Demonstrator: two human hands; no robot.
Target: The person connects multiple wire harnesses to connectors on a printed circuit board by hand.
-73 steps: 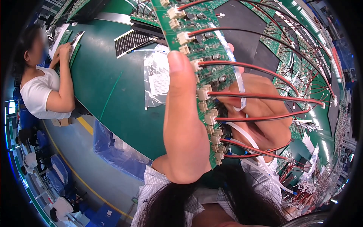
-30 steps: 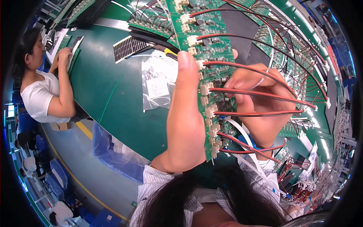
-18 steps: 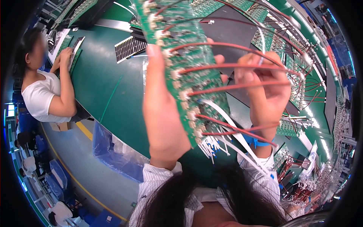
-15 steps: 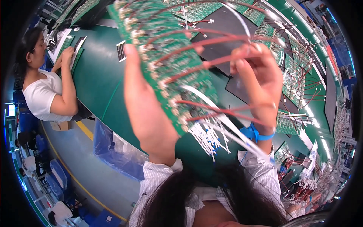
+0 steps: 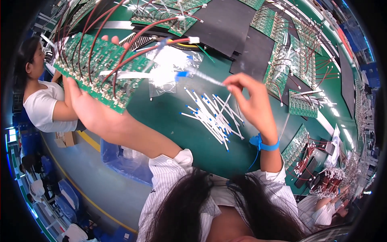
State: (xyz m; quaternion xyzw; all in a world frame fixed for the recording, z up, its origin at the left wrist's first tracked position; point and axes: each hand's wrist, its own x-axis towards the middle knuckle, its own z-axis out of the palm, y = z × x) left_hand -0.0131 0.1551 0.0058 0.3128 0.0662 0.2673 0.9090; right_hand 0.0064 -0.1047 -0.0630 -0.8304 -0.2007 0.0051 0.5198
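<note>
My left hand (image 5: 90, 107) grips a green circuit board (image 5: 107, 60) by its edge, tilted above the table at the left. Red-brown wires with white plugs rise from the connectors along the board, and one white flat cable (image 5: 127, 75) sticks out from it. My right hand (image 5: 253, 101), with a blue band at the wrist, pinches a white flat ribbon cable (image 5: 207, 77) between thumb and fingertips. That cable has a blue tip and is smeared by motion. Below it, a loose pile of similar blue-tipped ribbon cables (image 5: 213, 119) lies on the green table (image 5: 169, 137).
A clear plastic bag (image 5: 161, 70) lies beyond the pile. Black sheets (image 5: 221, 30) and several wired boards (image 5: 278, 60) cover the far and right side. A co-worker in white (image 5: 46, 101) sits at the left. Red wire bundles (image 5: 308, 157) lie at the lower right.
The circuit board has moved left and away from in front of me, uncovering the cable pile. My right hand has left the board's wires and now holds a ribbon cable over the pile.
</note>
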